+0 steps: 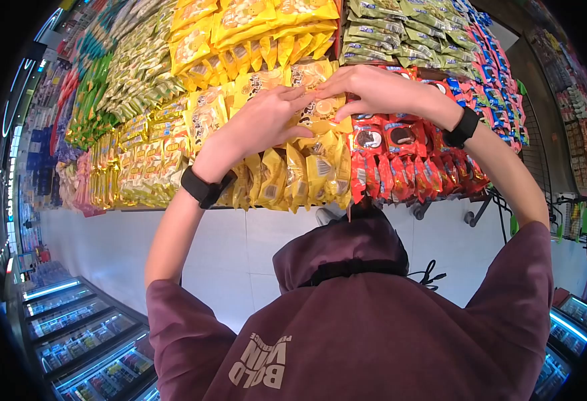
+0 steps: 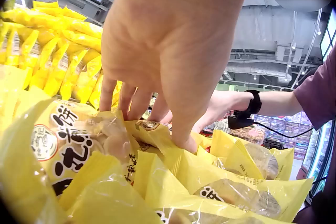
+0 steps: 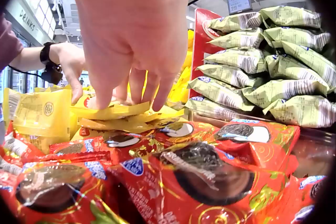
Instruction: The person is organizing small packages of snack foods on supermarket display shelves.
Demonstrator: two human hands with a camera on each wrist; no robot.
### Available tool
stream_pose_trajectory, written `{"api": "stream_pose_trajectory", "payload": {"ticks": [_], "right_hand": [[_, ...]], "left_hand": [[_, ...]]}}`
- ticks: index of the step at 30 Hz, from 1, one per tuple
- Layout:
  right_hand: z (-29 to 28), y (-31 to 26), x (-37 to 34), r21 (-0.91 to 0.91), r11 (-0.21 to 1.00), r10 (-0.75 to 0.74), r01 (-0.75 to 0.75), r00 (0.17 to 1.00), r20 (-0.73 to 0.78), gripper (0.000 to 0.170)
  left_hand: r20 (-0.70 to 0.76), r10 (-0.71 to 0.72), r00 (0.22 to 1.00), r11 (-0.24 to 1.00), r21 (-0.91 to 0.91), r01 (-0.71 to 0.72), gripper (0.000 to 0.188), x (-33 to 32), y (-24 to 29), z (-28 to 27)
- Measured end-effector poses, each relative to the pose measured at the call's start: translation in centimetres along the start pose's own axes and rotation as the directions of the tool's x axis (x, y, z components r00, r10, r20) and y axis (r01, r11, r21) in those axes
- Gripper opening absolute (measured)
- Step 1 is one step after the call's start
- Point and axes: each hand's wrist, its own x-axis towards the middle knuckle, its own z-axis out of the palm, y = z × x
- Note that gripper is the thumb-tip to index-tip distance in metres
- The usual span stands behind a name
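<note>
In the head view, a yellow snack packet [image 1: 321, 115] with black lettering lies on top of a heap of similar packets. My left hand [image 1: 263, 120] comes in from the left, fingers extended over its upper part and thumb held apart. From the other side my right hand [image 1: 383, 93] reaches over the same packet, and the fingertips of both hands come close together. The right wrist view has the right hand's thumb and fingers [image 3: 152, 90] pointing down onto the yellow packet. Seen from the left wrist, the left thumb [image 2: 184, 139] presses down among the yellow packets.
Red packets [image 1: 400, 137] with dark round cookies pictured fill the section on the right. Behind them rise stacked green packets [image 3: 294, 66], beside a red divider [image 3: 202, 35]. Bigger yellow bags [image 1: 243, 20] are piled at the back. White floor [image 1: 220, 247] lies below the display's front edge.
</note>
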Motion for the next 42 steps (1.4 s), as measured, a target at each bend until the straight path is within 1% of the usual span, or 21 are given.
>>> {"api": "stream_pose_trajectory", "payload": {"ticks": [1, 4, 7, 10, 13, 14, 17, 18, 21, 22, 25, 26, 27, 29, 30, 33, 34, 37, 40, 41, 42], "right_hand": [[0.3, 0.1, 0.0, -0.025, 0.999, -0.045, 0.044, 0.999, -0.019, 0.054], [0.8, 0.0, -0.7, -0.044, 0.999, 0.016, -0.016, 1.0, 0.013, 0.058], [0.4, 0.1, -1.0, -0.171, 0.985, -0.025, 0.03, 0.999, 0.03, 0.061], [-0.1, -1.0, -0.9, -0.177, 0.983, -0.055, 0.05, 0.998, -0.025, 0.061], [0.9, -1.4, -0.9, -0.144, 0.987, -0.074, 0.074, 0.997, 0.004, 0.062], [1.4, -1.2, -0.9, -0.166, 0.98, -0.116, 0.11, 0.993, -0.022, 0.062], [1.0, -1.3, -0.6, -0.182, 0.979, -0.096, 0.092, 0.995, -0.014, 0.062], [0.3, -1.8, -0.4, -0.191, 0.977, -0.088, 0.09, 0.996, 0.019, 0.059], [-1.2, -3.5, 0.9, -0.164, 0.986, -0.022, 0.026, 0.999, 0.024, 0.054], [-1.4, -3.7, 1.3, -0.187, 0.981, -0.067, 0.056, 0.996, -0.052, 0.049], [-2.1, -4.3, 2.6, -0.206, 0.979, -0.021, -0.001, 0.995, -0.101, 0.044], [-2.1, -4.1, 3.1, -0.197, 0.98, -0.026, 0.003, 0.993, -0.112, 0.037], [-2.1, -4.2, 3.6, -0.193, 0.981, -0.03, 0.008, 0.993, -0.112, 0.036], [-1.9, -4.3, 5.0, -0.188, 0.982, -0.038, 0.017, 0.993, -0.111, 0.033], [-1.4, -4.0, 5.9, -0.189, 0.981, -0.067, 0.046, 0.992, -0.105, 0.032], [-0.9, -5.2, 9.2, -0.151, 0.985, 0.091, -0.086, 0.996, 0.023, 0.03], [0.0, -5.0, 10.4, -0.093, 0.992, 0.08, -0.08, 0.997, -0.005, 0.027], [2.5, -4.7, 14.6, 0.251, 0.939, 0.233, -0.234, 0.972, 0.034, 0.024], [4.9, -4.2, 17.9, 0.242, 0.929, 0.276, -0.281, 0.96, 0.056, 0.022], [5.3, -4.3, 18.7, 0.231, 0.912, 0.329, -0.338, 0.941, 0.076, 0.02], [5.7, -4.4, 19.4, 0.218, 0.894, 0.38, -0.392, 0.92, 0.097, 0.019]], "left_hand": [[-0.016, 0.009, 1.0, 1.0, 0.018, -0.008, 0.067, -0.1, -0.4, 0.5], [-0.035, -0.002, 0.999, 0.999, 0.034, 0.004, 0.067, -0.3, -0.6, 1.1], [-0.065, 0.005, 0.998, 0.999, 0.049, -0.002, 0.066, -0.5, -0.6, 1.6], [-0.063, 0.011, 0.998, 0.999, 0.047, -0.008, 0.066, -0.5, -0.2, 1.7], [-0.048, 0.012, 0.999, 0.999, 0.031, -0.01, 0.065, -0.5, -0.2, 1.6], [-0.045, 0.013, 0.999, 1.0, 0.025, -0.012, 0.065, -0.5, -0.3, 1.7], [-0.058, 0.011, 0.998, 1.0, 0.016, -0.01, 0.064, -0.7, -0.1, 1.4], [-0.088, 0.012, 0.996, 1.0, 0.029, -0.01, 0.063, -0.9, -0.4, 1.7], [-0.198, -0.046, 0.979, 0.999, 0.001, 0.047, 0.059, -2.1, -0.4, 0.2], [-0.254, -0.112, 0.961, 0.994, -0.026, 0.109, 0.051, -2.8, -0.2, -0.9], [-0.337, -0.368, 0.867, 0.921, -0.005, 0.389, 0.043, -6.5, -1.4, -3.5], [-0.342, -0.465, 0.816, 0.881, -0.088, 0.465, 0.04, -8.0, -2.5, -3.9], [-0.339, -0.557, 0.758, 0.829, -0.171, 0.533, 0.036, -9.6, -3.6, -4.1], [-0.353, -0.651, 0.672, 0.755, -0.213, 0.62, 0.032, -12.5, -5.7, -4.0], [-0.304, -0.702, 0.644, 0.712, -0.31, 0.63, 0.03, -13.8, -6.5, -3.7], [-0.266, -0.739, 0.619, 0.673, -0.286, 0.682, 0.031, -15.6, -7.4, -2.7], [-0.302, -0.739, 0.603, 0.674, -0.322, 0.665, 0.031, -15.9, -7.6, -1.9], [-0.256, -0.787, 0.562, 0.617, -0.349, 0.705, 0.031, -15.7, -8.4, -0.7], [-0.261, -0.785, 0.562, 0.619, -0.365, 0.696, 0.034, -14.9, -8.4, -0.4], [-0.262, -0.786, 0.56, 0.618, -0.364, 0.697, 0.035, -14.8, -8.3, -0.4], [-0.258, -0.78, 0.57, 0.625, -0.349, 0.698, 0.041, -14.8, -8.6, -0.3]]}}
